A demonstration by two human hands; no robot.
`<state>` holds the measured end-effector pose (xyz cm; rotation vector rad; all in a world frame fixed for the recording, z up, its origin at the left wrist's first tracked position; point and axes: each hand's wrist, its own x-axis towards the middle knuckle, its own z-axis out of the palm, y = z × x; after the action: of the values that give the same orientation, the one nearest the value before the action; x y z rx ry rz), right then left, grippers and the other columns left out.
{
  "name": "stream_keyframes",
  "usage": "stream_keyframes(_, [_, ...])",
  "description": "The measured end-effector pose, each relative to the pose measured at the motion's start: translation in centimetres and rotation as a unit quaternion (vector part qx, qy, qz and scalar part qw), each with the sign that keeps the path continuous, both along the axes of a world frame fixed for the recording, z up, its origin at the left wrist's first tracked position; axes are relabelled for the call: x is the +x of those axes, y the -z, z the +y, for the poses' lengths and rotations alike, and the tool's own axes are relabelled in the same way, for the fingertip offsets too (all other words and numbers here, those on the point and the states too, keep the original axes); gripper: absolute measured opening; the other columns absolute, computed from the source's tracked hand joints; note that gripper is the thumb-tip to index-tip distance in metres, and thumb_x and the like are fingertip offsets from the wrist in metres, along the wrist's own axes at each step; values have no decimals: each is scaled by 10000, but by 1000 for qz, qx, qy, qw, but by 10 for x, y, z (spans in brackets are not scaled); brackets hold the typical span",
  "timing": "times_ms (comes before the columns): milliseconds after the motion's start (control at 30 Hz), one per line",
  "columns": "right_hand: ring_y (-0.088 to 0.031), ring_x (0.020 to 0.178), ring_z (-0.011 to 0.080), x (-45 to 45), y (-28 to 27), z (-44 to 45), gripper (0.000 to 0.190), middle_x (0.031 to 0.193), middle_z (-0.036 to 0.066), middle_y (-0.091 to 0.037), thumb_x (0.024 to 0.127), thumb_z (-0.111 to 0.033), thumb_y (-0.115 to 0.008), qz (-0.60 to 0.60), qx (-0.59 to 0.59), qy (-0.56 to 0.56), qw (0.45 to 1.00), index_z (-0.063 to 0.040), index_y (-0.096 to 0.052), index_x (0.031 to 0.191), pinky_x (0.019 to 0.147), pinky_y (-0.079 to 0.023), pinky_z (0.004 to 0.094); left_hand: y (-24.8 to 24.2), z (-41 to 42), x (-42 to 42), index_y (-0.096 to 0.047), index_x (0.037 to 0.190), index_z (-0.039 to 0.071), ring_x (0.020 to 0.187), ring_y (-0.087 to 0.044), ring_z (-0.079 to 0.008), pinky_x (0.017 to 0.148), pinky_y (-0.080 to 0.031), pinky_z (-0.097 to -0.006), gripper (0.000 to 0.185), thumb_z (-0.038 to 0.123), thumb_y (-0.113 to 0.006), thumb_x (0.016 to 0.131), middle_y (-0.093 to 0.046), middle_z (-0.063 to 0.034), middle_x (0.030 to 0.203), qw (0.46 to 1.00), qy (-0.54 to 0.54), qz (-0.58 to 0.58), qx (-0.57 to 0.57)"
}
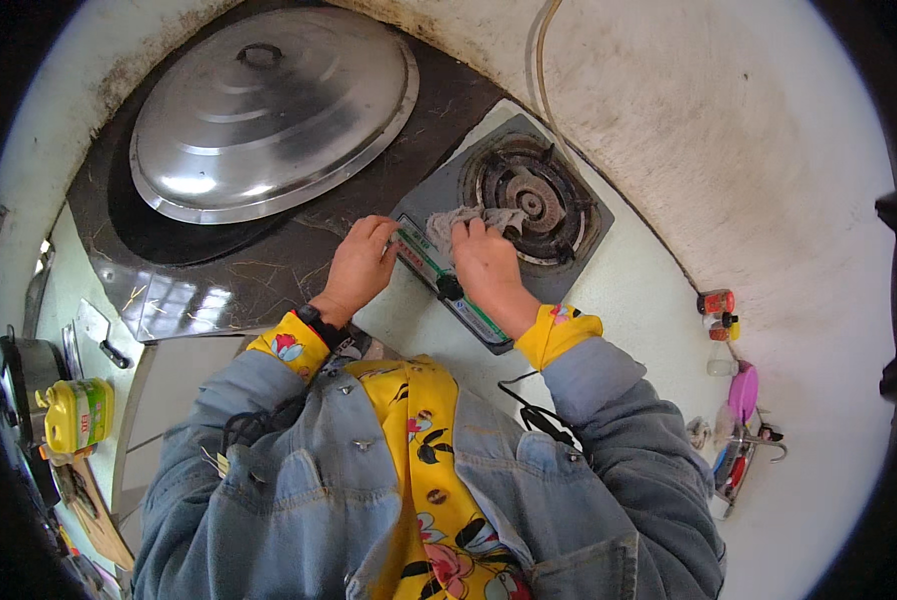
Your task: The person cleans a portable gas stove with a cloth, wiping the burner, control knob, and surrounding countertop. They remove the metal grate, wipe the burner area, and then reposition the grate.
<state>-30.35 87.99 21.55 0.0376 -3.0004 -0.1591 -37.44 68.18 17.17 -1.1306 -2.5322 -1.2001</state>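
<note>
A single-burner gas stove (432,196) with a round cast-iron burner (531,201) stands askew on the pale countertop. My right hand (490,262) grips a crumpled grey cloth (448,223) on the stove top, between the burner and the front panel. At the left corner of that panel is my left hand (360,262), its fingertips touching the edge; whether they pinch it is hard to tell. The black control knob (449,286) sits on the front panel between my two hands.
A large domed metal lid (276,112) covers a wok on the dark marbled counter (246,289). At left are a cleaver (97,330), a yellow jug (79,416) and a dark pot (36,367). Small jars (718,302) stand by the right wall. A hose (542,67) runs down behind the stove.
</note>
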Motion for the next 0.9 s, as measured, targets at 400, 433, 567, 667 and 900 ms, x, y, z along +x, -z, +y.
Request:
stream_keyframes(400, [-630,785,264,-83,-1,15,261,902,122,-567,792,-107,-603,25,158,95,983,-43,-588,1045,650,-555,347,2,35,-44,-606,1118,10,1155,-534,-351,965,-467,-414,324,64,-669,806,-575,-145,1191,995,82,37,36])
stream_keyframes(433, [-629,819,273,-70,1,10,278,926,123,-564,781,-105,-621,23,147,62,987,-24,-577,1044,643,-556,333,4,36,-45,-613,1108,7,1164,-531,-337,969,-465,-405,329,68,-680,792,-574,-132,1197,994,88,60,24])
stream_keyframes(567, [-617,865,339,-14,-15,-4,456,968,156,-530,669,-108,-750,-59,-33,37,997,1,-545,1060,697,-556,371,7,37,-51,-622,1093,21,1191,-526,-351,979,-475,-421,346,56,-716,762,-587,-135,1202,993,105,62,8])
stream_keyframes(667, [-588,971,372,6,-32,3,456,1187,178,-489,601,-100,-800,-45,-121,38,991,-23,-566,986,776,-537,411,7,36,-55,-628,1086,25,1187,-528,-349,972,-478,-419,343,49,-718,756,-594,-128,1189,991,118,62,8])
stream_keyframes(900, [-651,948,305,-10,-30,67,366,1101,142,-659,776,-145,-739,56,-616,157,770,-38,-636,1110,861,-523,366,3,38,-56,-634,1095,34,1178,-536,-338,976,-470,-406,333,72,-709,772,-602,-115,1170,990,122,70,-14])
